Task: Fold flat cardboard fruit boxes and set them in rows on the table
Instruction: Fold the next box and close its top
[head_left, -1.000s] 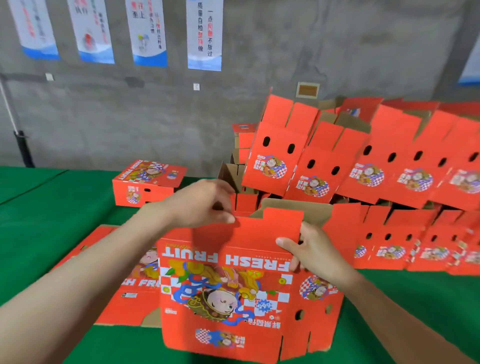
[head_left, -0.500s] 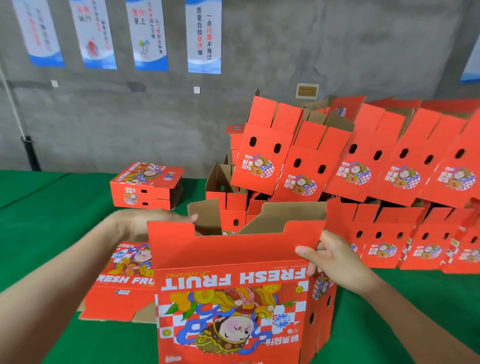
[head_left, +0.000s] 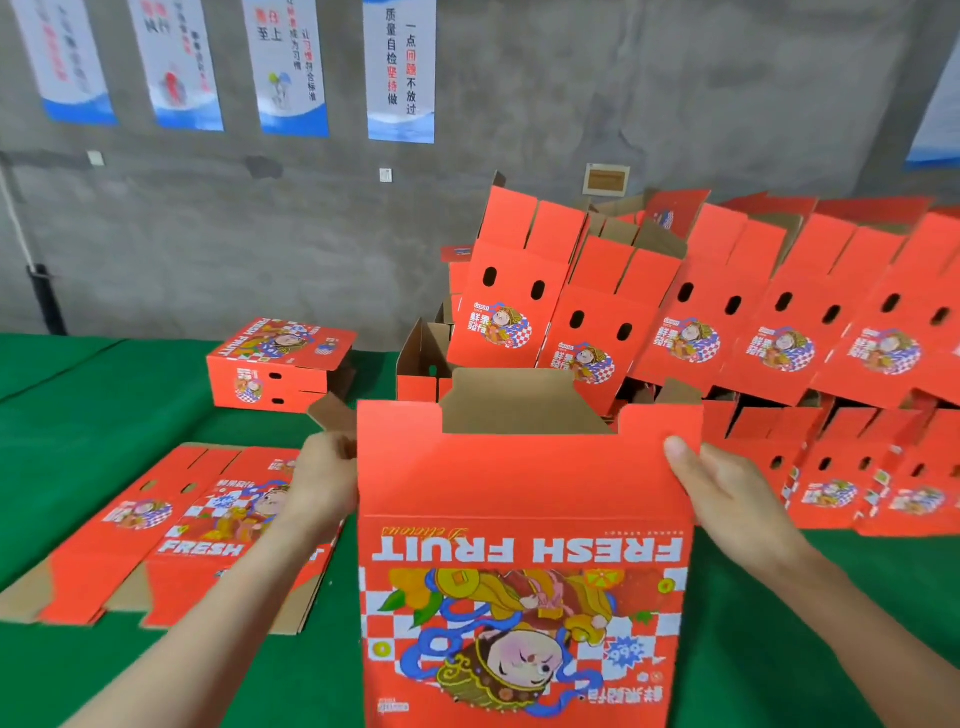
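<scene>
Green table (head_left: 104, 395): left hand (head_left: 322, 483) and right hand (head_left: 727, 493) grip fruit box (head_left: 524, 493) by side edges; likely light, stiff, crushable card.

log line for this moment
box half-erected, top open | left hand grips left edge | right hand grips right edge | flat stack left

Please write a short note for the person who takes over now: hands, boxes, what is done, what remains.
Left hand grips the left edge of the red printed cardboard fruit box; right hand pinches its right edge. The box is opened up, upper flaps not yet closed.
Done: one closed red box on the green table, many open red boxes piled at the right.
Left: close this box, place it, fold the flat red blanks.
</scene>
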